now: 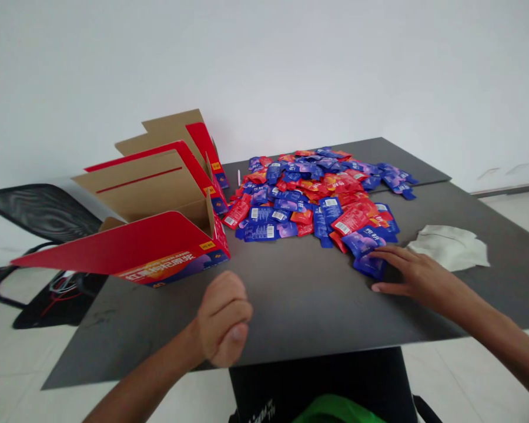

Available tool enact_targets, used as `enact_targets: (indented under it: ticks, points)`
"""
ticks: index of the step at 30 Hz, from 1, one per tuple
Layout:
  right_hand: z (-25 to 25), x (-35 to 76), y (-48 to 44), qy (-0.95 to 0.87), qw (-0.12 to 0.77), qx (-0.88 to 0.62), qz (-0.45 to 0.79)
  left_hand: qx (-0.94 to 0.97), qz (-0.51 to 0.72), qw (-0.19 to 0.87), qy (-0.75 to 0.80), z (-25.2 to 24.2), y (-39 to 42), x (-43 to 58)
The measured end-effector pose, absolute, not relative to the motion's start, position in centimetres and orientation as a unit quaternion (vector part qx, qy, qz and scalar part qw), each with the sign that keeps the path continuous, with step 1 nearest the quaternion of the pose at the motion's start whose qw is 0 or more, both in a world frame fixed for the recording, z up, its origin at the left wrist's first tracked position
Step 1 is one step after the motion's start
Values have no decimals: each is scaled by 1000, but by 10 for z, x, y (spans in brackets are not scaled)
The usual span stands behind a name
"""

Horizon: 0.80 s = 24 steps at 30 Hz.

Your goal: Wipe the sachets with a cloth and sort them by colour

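Mostly blue and red sachets [304,197] lay in one loose, overlapping heap near the middle of a dark grey table [291,299]. The right hand [417,276] lay low at the heap's near edge, palm down and fingers spread wide open. Its fingertips [381,254] touched the blue sachets at that edge, though no sachet was gripped. The left hand [223,320] was curled into a closed fist over the table's near edge, well apart from the heap, with nothing visible in it.

Just left of the heap stood an open cardboard box [147,188], with red-printed flaps splayed outward and one long red flap reaching past the table's left edge. A second box [171,135] stood directly behind it, also open, with its brown inner faces showing. A small white stick [238,177] stood between the rear box and the heap; its kind was hard to tell. To the right of the right hand lay a flat, pale sheet [449,248], possibly cloth, not touching it. Beyond the table's left side stood a black mesh chair [39,211].
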State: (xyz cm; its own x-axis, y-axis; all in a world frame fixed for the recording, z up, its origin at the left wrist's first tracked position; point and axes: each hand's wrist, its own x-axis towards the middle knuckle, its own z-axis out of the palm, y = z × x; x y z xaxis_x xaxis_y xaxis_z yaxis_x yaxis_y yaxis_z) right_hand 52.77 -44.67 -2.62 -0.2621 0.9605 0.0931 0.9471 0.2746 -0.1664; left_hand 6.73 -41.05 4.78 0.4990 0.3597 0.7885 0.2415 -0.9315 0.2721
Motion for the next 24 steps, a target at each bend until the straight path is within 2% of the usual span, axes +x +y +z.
enact_targets:
  ticks: [3,9,14,19,24]
  points:
    - [-27,529,-443,-788,101,-607,11,879,450,106,118,42,-399,116]
    - [-21,549,-409,-799,107,-590,26,926,347,70,128,0,-388,170]
    - [-11,556,-375,-805,90,-578,101,943,294,62,144,-34,-393,177]
    - [4,557,-356,-813,74,-557,150,956,261,52,122,-45,-394,175]
    - [10,554,-342,-847,44,-514,131,960,257,37,107,-45,-393,177]
